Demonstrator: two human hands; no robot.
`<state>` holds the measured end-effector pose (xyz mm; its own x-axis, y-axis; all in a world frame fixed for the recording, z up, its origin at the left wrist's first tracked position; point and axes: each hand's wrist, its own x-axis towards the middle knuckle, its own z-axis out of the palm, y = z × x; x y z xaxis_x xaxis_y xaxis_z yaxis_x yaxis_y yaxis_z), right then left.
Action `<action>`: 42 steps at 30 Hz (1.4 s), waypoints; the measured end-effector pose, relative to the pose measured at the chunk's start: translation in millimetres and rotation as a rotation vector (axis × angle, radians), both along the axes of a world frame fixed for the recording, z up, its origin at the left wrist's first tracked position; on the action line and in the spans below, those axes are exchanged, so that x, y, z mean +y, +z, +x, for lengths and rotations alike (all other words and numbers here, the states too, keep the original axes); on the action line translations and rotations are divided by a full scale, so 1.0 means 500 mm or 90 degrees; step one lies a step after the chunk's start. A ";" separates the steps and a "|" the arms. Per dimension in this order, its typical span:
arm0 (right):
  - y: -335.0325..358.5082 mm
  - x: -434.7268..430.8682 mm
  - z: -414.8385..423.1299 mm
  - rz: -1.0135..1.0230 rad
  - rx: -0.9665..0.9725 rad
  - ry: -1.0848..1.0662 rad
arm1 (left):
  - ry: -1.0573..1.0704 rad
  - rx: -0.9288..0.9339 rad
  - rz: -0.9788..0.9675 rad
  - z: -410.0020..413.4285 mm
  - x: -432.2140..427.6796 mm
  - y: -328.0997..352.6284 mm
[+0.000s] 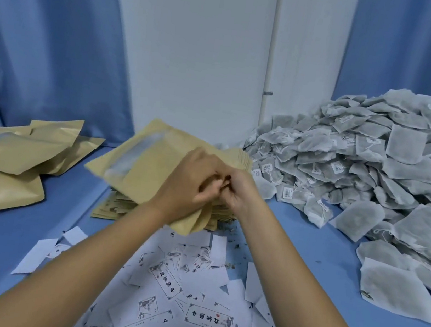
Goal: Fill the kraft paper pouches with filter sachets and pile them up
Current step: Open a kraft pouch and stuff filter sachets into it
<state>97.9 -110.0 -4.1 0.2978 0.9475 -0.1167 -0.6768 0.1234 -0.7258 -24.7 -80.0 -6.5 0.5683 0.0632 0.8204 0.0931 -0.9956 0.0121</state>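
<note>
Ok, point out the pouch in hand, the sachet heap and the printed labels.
held pouch (159, 168): head view, flat kraft face beside its clear window.
sachet heap (372, 167): head view, middle of the pile.
printed labels (208, 320): head view, one label's printed face.

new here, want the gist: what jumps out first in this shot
A big heap of sachets fills the right of the table. At centre the left grip and right grip pinch a pouch above a stack, with labels strewn on the near side.
</note>
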 end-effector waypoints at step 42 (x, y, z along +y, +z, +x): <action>-0.227 -0.051 0.042 -0.166 -0.201 -0.261 | -0.299 -0.410 -1.384 -0.080 0.000 -0.220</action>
